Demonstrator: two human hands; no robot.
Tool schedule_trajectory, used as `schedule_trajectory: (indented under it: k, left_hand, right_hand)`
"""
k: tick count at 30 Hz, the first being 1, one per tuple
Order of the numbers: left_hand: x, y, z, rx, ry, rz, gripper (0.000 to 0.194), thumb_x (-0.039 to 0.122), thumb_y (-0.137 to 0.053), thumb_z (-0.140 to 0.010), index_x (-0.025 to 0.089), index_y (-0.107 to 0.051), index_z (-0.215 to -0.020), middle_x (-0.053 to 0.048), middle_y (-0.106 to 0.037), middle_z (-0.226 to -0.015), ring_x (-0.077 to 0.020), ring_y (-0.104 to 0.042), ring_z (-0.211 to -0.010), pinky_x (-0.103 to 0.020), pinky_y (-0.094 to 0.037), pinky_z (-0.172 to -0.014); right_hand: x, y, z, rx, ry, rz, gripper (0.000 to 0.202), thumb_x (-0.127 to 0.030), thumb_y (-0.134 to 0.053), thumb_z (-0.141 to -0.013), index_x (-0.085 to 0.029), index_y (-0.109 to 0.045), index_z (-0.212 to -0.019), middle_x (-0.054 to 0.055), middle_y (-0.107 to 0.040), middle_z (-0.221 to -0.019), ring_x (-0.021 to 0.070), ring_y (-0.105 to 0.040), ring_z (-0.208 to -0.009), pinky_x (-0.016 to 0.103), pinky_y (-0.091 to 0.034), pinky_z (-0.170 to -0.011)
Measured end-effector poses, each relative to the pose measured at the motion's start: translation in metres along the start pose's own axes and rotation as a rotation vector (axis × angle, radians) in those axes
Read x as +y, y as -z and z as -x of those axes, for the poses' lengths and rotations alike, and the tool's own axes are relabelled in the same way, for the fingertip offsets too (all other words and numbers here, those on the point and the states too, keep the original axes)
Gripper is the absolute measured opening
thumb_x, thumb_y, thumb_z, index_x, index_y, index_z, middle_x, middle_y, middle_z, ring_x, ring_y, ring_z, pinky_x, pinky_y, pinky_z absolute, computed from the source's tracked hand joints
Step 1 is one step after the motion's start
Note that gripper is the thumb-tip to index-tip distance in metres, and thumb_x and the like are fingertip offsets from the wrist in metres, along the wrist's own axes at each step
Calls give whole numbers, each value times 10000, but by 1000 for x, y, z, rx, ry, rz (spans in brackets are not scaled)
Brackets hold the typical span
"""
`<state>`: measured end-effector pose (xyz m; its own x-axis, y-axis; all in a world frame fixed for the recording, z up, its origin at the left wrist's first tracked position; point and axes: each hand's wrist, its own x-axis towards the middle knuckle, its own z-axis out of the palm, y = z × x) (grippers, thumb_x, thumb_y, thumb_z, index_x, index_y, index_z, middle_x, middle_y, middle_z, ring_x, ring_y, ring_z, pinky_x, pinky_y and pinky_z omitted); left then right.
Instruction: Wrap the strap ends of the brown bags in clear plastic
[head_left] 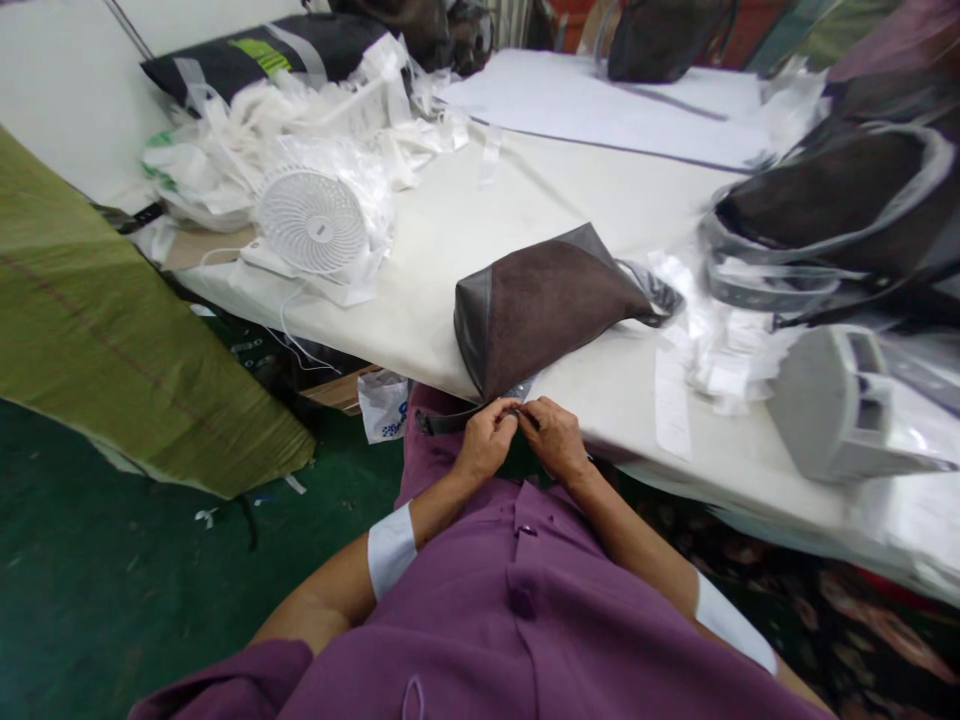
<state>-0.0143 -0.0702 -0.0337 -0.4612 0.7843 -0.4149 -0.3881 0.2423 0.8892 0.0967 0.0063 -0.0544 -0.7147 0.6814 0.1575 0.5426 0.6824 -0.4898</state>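
A dark brown bag [555, 310] with a suede-like middle and smooth leather-like ends lies on its side at the table's front edge. From its near end a thin dark strap [448, 422] hangs over the edge, with a buckle-like piece at its tip. My left hand [487, 437] is closed, thumb and fingers pinched on the strap just below the bag. My right hand [553, 437] meets it fingertip to fingertip, also closed in a pinch on a dark bit of the strap. The fingers hide most of what lies between them.
On the white table [427, 270] stand a small white fan [311, 222] and a heap of white wrapping [300, 120]. To the right are a grey plastic device [817, 400], paper slips [671, 400] and plastic-wrapped dark bags [840, 190]. An olive sheet [127, 320] hangs at left.
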Motion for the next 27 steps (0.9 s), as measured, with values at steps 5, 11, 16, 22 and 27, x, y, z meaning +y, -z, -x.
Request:
schedule_trajectory:
  k: [5,11,16,22,27]
  left_hand:
    - [1,9,-7,24,-161,-365,338,45,-652,-603,268,-682,-856,4,-496,-571,-197,-532,-661,-224,-353,-601]
    - [-8,16,12,-7,-132,-205,298,67,-584,-630,215,-650,-879,11,-563,-593,-118,-474,-538,-202,-335,-541]
    - [-17,14,15,-8,296,185,276,114,-537,-612,179,-557,-880,42,-537,-560,-36,-255,-337,-188,-148,-383]
    - [-13,16,4,16,380,633,293,175,-629,-635,171,-554,-918,58,-497,-594,-10,-269,-347,-159,-153,-371]
    - [-20,16,-1,-88,424,588,235,267,-695,-661,158,-547,-807,60,-464,-573,-7,-264,-345,-156,-150,-365]
  right_hand:
    - [-6,1,0,-13,-33,1,192,-227,-428,-887,-172,-609,-854,64,-599,-775,154,-530,-688,238,-360,-639]
    - [-5,12,-13,-62,-245,-266,192,-235,-510,-770,-186,-649,-893,18,-608,-680,148,-528,-632,256,-386,-638]
    - [-6,9,-18,-236,-613,-820,179,-322,-569,-680,-163,-615,-748,-41,-477,-503,72,-348,-403,218,-239,-405]
    - [-6,7,-19,-385,-748,-1211,249,-356,-663,-608,-174,-528,-710,-69,-449,-479,22,-246,-321,185,-131,-330]
    - [-5,6,-18,-389,-735,-1239,284,-383,-682,-621,-172,-534,-742,-70,-443,-489,22,-249,-328,173,-136,-325]
